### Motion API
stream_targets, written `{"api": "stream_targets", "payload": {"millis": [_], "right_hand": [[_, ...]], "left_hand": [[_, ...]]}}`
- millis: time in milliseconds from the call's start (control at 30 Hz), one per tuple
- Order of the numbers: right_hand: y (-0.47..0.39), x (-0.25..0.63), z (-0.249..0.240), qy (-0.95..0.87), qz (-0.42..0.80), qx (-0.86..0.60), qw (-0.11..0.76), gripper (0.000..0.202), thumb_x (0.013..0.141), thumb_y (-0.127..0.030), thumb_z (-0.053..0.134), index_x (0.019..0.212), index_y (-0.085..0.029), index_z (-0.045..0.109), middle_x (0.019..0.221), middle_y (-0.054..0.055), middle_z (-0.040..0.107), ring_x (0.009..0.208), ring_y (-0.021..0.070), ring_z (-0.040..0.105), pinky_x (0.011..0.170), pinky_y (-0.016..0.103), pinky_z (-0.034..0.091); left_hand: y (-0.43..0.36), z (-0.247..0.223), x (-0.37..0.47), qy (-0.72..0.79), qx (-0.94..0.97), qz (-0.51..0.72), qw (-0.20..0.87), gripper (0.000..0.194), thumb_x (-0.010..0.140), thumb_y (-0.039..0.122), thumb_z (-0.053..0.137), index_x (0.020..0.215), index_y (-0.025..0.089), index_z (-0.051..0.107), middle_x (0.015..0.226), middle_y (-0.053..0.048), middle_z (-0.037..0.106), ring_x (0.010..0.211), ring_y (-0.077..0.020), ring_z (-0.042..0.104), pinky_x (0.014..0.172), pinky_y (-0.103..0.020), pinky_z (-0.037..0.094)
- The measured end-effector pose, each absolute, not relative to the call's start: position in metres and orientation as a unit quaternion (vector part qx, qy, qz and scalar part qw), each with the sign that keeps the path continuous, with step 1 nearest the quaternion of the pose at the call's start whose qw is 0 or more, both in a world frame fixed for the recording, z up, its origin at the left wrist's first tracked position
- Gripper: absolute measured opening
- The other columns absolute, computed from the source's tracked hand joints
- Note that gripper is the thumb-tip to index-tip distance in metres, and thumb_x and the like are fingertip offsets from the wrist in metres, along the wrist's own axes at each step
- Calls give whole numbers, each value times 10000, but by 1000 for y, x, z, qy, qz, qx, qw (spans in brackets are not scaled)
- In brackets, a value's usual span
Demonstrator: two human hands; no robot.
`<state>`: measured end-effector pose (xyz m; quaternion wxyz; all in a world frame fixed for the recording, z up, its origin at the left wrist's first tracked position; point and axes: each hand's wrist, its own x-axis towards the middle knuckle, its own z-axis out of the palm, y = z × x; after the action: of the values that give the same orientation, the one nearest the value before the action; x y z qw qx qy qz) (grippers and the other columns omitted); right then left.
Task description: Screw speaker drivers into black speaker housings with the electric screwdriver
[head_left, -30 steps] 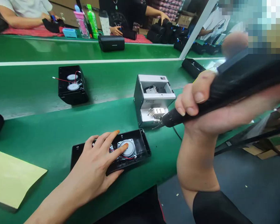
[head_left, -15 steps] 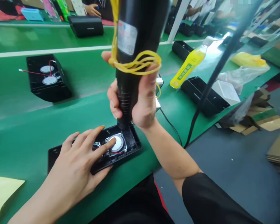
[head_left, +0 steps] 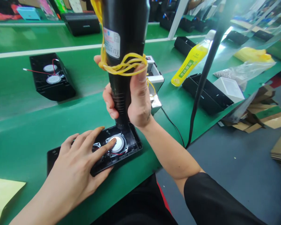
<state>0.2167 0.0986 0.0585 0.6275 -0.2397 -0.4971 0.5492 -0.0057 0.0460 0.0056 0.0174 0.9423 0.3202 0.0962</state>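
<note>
My right hand [head_left: 139, 97] is wrapped round a black electric screwdriver [head_left: 121, 75], held upright with its tip down at a corner of a speaker unit. Yellow cord is looped round the tool and my thumb. Below it, an open black speaker housing [head_left: 133, 142] lies on the green bench, with a round speaker unit [head_left: 118, 144] and part of a second one inside. My left hand [head_left: 81, 162] grips the housing, index fingertip on the speaker unit's white centre and thumb along the near edge. The exact contact of the screwdriver tip is hard to make out.
Another black housing [head_left: 52, 78] with red wires stands at the left. A grey-white device [head_left: 155, 78], a yellow bottle [head_left: 189, 65], a black case [head_left: 207, 95] and a white box [head_left: 229, 89] are at the right. A black cable [head_left: 199, 90] hangs near my right arm.
The upper part of the screwdriver has tilted left with my right hand, uncovering more of the grey-white device. My left hand and the housing stay almost in place.
</note>
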Motion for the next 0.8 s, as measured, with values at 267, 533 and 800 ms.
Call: {"api": "stream_targets", "payload": {"millis": [267,533,800], "right_hand": [[94,212,54,-504,549,-231,626,631,887,-864,533,784,-241,512,617,-51,538,467,114,456,423,288,368],[86,205,50,-519,563,-231,600,661,824,-891,583,734,-238,529,597,-48,526,460,114,451,430,282,382],[91,206,39,-520,591,-215,578,660,776,-885,643,820,-234,546,613,-50,551,439,99,449,408,262,390]], "left_hand": [[46,8,-4,328,940,94,23,469,933,376,622,1400,336,649,1560,-133,496,1324,-462,567,1022,-697,486],[49,6,-3,298,949,105,6,477,901,320,647,1377,295,670,1546,-201,469,1289,-482,576,961,-696,503],[48,3,-3,298,949,104,-14,527,859,304,671,1386,307,665,1495,-219,501,1268,-463,572,919,-656,511]]}}
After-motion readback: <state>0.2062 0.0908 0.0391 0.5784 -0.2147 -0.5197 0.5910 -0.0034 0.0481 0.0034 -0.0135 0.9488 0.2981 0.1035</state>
